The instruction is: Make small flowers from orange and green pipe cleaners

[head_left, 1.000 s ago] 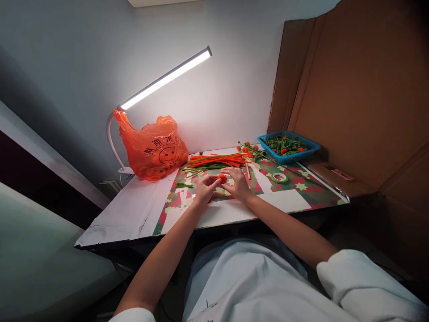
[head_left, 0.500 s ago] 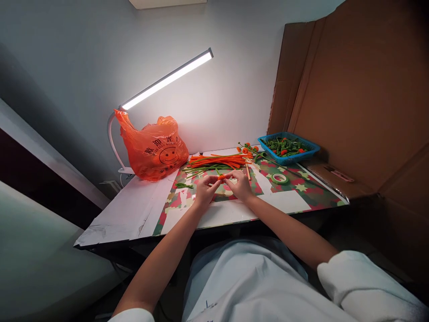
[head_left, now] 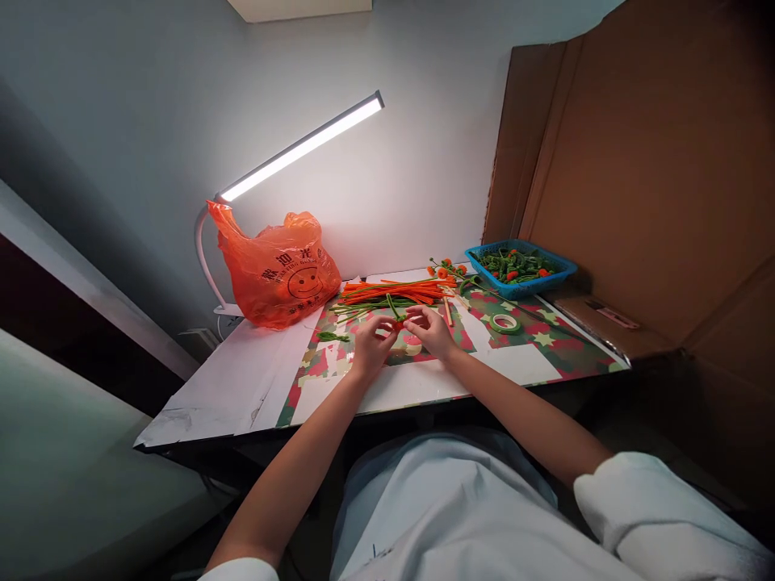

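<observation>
Between my two hands is a small pipe-cleaner flower [head_left: 400, 319], its green stem pointing up and away and a bit of orange showing at the fingertips. My left hand [head_left: 371, 345] pinches it from the left. From the right, my right hand [head_left: 433, 331] grips it with thumb and fingers. Most of the orange part is hidden by the fingers. Just beyond the hands lie a bundle of orange pipe cleaners [head_left: 387, 290] and some green pipe cleaners [head_left: 357, 307].
A roll of green tape [head_left: 505, 323] lies to the right, near a blue basket [head_left: 533, 286] of green and orange pieces. Finished-looking orange flowers [head_left: 446, 266] rest beside it. An orange plastic bag [head_left: 284, 278] stands at left under a lit lamp [head_left: 303, 149]. Cardboard [head_left: 635, 177] walls the right.
The flower has been tilted in my fingers, so its green stem now shows longer and the orange part less. Both hands stay in nearly the same place.
</observation>
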A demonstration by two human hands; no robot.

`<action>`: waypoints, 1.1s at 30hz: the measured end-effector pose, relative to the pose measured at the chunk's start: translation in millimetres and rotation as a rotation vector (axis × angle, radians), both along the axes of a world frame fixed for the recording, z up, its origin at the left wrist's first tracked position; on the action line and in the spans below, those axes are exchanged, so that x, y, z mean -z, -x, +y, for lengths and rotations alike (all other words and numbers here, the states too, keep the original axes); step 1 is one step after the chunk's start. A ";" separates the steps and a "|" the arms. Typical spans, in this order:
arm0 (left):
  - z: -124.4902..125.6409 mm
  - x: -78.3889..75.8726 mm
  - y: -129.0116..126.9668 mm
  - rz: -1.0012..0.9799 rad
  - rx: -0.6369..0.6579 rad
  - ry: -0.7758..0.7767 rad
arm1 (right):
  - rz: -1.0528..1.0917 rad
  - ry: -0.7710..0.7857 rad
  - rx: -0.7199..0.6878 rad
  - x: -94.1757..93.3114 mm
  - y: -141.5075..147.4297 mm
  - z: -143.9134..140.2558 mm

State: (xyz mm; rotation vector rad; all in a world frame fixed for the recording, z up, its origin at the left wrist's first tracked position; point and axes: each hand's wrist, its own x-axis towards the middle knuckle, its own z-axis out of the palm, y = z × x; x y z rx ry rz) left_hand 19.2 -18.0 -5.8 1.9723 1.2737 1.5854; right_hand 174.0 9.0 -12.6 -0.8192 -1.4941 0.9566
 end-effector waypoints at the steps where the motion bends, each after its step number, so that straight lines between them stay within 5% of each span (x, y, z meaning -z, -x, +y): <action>1: -0.2 0.1 -0.1 0.002 0.019 -0.013 | 0.040 0.037 -0.032 1.4 0.7 1.4; 8: 0.1 0.6 -2.7 -0.190 0.126 0.048 | 0.086 0.045 -0.068 3.9 1.9 3.5; 20: 11.4 5.9 2.0 -0.098 0.103 0.235 | -0.222 -0.164 0.045 3.7 2.1 0.7; 28: 13.4 12.8 0.1 -0.344 0.220 0.500 | -0.080 0.135 0.045 11.7 2.5 14.1; 33: 16.7 17.5 1.6 -0.335 0.230 0.522 | 0.010 0.265 0.009 15.7 1.1 20.8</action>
